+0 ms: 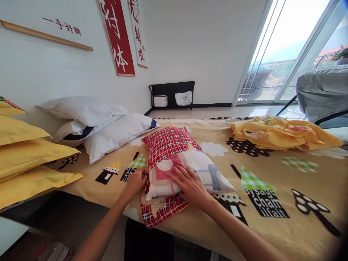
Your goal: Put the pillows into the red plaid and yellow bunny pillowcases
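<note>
A red plaid pillowcase [169, 140] lies on the patterned bedspread in front of me. Partly inside it is a pillow [202, 165] with pink, white and blue patches; its near end and right corner stick out. My left hand [136, 183] is closed at the left side, fingers curled on the pillowcase edge; the fingertips are partly hidden. On top of the pillow, my right hand [190, 185] rests with fingers spread, pressing on the pink and white part. A loose flap of the plaid cloth hangs toward me below the pillow.
White pillows [119, 134] are piled at the left by the wall. Nearer on the left stands a stack of yellow pillows [32, 159]. Crumpled yellow cloth [282, 134] lies at the right on the tan bedspread [214, 232]. Beyond it is a grey-covered object [323, 90].
</note>
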The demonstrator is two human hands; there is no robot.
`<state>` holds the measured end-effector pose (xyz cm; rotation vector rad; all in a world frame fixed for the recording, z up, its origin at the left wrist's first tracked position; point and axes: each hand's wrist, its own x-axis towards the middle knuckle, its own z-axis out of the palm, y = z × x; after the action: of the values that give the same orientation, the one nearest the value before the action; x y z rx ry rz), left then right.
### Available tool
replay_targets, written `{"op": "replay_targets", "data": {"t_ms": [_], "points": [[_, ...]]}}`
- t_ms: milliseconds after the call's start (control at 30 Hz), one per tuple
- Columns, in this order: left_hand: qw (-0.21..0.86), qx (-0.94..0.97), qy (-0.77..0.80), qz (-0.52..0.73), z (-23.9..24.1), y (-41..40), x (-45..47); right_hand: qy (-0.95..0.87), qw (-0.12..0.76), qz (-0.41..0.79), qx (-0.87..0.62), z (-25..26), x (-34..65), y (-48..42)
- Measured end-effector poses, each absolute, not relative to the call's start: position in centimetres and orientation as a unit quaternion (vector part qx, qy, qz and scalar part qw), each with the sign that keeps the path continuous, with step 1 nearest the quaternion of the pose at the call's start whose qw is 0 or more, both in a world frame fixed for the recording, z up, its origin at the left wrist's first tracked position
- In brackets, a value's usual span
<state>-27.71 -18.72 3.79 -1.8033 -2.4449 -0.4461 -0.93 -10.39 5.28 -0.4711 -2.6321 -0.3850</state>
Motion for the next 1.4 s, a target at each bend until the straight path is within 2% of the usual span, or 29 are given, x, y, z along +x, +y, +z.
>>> {"op": "replay_targets", "data": {"t_ms": [167, 300, 400, 533, 667, 867, 1100, 1167, 1300, 1400], "points": [[0.193, -0.558, -0.766, -0.254, 7.8, -16.0, -25.9, -0.906, 0.24, -0.115, -0.33, 4.4, 4.0, -8.0], [0.242, -0.666, -0.686, -0.166, 12.6, -9.7, -21.3, -0.916, 0.228, -0.114, -0.31, 3.0, 2.1, -7.2], [0.222, -0.754, -0.612, -0.085, 13.7, -5.2, -17.9, -0.918, 0.247, -0.14, -0.279, 2.3, 0.1, -8.1], [0.196, -0.791, -0.577, -0.052, 12.4, -2.2, -15.1, -0.908, 0.292, -0.183, -0.237, 1.7, 0.0, -8.2], [0.187, -0.818, -0.542, -0.033, 11.7, -2.3, -12.9, -0.907, 0.324, -0.204, -0.178, 1.4, 0.2, -6.6], [0.162, -0.845, -0.509, -0.022, 13.1, -4.5, -12.1, -0.923, 0.299, -0.162, -0.177, 2.0, -2.8, -3.2], [0.123, -0.81, -0.57, -0.054, 12.2, -6.8, -18.5, -0.927, 0.286, -0.113, -0.217, 2.4, 1.7, -5.6], [0.115, -0.799, -0.586, -0.069, 12.0, -7.2, -19.6, -0.913, 0.287, -0.102, -0.27, 2.1, 4.2, -6.0], [0.107, -0.796, -0.59, -0.08, 12.0, -7.2, -19.2, -0.858, 0.296, -0.04, -0.419, 1.8, 6.5, -4.8], [0.118, -0.796, -0.587, -0.091, 12.5, -6.2, -17.5, -0.875, 0.262, -0.017, -0.407, 2.7, 5.1, -4.2]]}}
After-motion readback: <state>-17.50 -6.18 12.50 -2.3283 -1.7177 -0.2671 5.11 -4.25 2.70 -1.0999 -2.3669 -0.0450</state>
